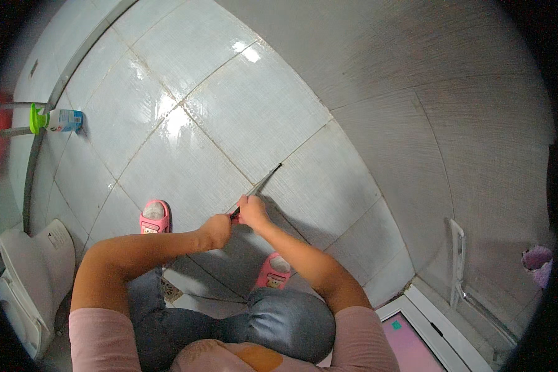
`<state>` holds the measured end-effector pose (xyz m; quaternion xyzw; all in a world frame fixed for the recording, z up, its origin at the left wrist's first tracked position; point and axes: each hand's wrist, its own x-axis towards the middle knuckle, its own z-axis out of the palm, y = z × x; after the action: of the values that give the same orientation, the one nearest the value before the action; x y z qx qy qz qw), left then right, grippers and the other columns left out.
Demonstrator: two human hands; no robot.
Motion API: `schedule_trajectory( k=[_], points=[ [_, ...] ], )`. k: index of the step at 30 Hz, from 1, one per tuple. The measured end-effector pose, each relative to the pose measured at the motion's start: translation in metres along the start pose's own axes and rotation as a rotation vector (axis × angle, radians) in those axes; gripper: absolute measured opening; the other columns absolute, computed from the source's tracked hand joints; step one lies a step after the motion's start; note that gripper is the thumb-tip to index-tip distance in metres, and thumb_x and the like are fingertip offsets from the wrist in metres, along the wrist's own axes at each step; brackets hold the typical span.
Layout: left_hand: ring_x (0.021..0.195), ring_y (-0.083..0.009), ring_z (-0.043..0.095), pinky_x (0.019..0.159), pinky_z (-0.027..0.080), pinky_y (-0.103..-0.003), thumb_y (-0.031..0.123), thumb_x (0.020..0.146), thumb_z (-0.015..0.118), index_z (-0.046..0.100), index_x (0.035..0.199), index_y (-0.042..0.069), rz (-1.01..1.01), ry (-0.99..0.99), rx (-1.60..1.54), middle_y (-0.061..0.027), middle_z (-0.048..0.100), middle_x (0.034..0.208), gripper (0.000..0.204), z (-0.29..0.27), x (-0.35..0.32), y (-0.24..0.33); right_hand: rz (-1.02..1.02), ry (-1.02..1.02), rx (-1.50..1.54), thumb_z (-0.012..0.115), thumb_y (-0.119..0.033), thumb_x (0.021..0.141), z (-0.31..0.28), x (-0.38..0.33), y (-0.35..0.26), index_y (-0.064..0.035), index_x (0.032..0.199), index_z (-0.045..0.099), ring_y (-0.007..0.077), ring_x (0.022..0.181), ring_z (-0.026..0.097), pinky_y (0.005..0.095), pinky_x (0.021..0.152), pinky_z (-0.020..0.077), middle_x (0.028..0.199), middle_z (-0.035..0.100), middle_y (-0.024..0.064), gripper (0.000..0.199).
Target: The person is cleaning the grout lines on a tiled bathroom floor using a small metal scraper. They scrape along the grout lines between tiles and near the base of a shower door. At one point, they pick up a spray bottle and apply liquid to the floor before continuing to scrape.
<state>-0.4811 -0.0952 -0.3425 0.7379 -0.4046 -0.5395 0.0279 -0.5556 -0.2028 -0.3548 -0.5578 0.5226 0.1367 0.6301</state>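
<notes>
My left hand (216, 231) is closed round the rear end of a thin tool (267, 180), where a bit of black grip shows. Farther forward, my right hand (253, 211) is wrapped round the same tool. A narrow greyish shaft runs out from the right hand to a small dark tip, away and to the right. That tip lies at or just over a grout line of the pale tiled floor (257, 93); contact is hard to tell. The exact kind of tool cannot be made out.
A spray bottle (65, 120) with a green head stands at the left, by a curved edge (74, 59). A white toilet (25, 279) is at lower left. Grey wall (403, 142) rises on the right, above a white-framed door (415, 335). My pink slippers (155, 214) rest on the wet-looking tiles.
</notes>
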Motion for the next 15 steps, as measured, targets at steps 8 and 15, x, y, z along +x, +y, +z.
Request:
schedule_trajectory(
  k=[8, 15],
  points=[
    [0.078, -0.0383, 0.056, 0.065, 0.045, -0.045, 0.002, 0.069, 0.045, 0.054, 0.088, -0.001, 0.007, 0.031, 0.025, -0.0252, 0.057, 0.079, 0.021, -0.042, 0.048, 0.04, -0.092, 0.087, -0.02, 0.042, -0.02, 0.081, -0.035, 0.063, 0.0, 0.006, 0.076, 0.054, 0.0269, 0.055, 0.06, 0.0362, 0.046, 0.0473, 0.07, 0.058, 0.0204, 0.029],
    [0.08, -0.037, 0.057, 0.067, 0.046, -0.043, 0.0, 0.068, 0.043, 0.054, 0.101, 0.004, -0.003, -0.159, 0.034, -0.0242, 0.058, 0.083, 0.034, -0.005, -0.041, -0.025, -0.059, 0.047, -0.071, 0.043, -0.022, 0.083, 0.064, 0.006, 0.06, 0.005, 0.07, 0.056, 0.025, 0.052, 0.057, 0.0387, 0.049, 0.0456, 0.057, 0.055, 0.0167, 0.033]
  ],
)
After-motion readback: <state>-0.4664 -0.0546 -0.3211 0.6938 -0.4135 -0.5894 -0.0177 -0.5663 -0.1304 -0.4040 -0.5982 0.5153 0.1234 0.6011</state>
